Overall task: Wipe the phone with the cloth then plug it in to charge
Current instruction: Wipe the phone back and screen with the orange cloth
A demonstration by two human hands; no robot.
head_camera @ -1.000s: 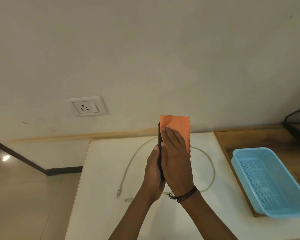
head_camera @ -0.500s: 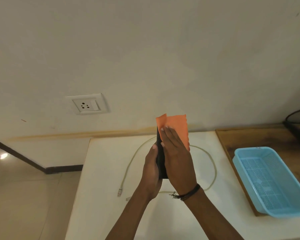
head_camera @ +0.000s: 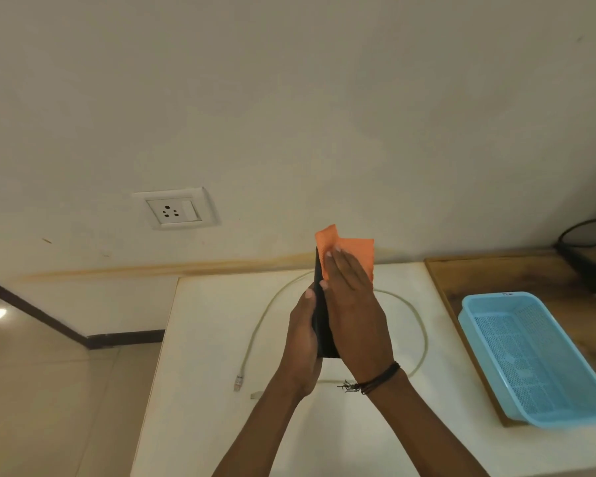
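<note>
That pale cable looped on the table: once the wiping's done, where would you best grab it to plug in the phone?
Probably just behind the small connector at the cable end lying free near the white table left edge. Pinch it from above, fingers either side: it lies flat with bare tabletop around it. A second end lies close by; which one fits the phone is too small to tell.

A dark phone [head_camera: 321,325] stands nearly upright, edge-on to the camera, just right of the frame's centre, its lower end near mid-frame. An orange cloth [head_camera: 353,251] lies flat against its right face, its crumpled top edge poking above the phone's upper end. A pale charging cable [head_camera: 255,333] loops on the white surface behind, both plug ends lying loose at lower centre-left.
</note>
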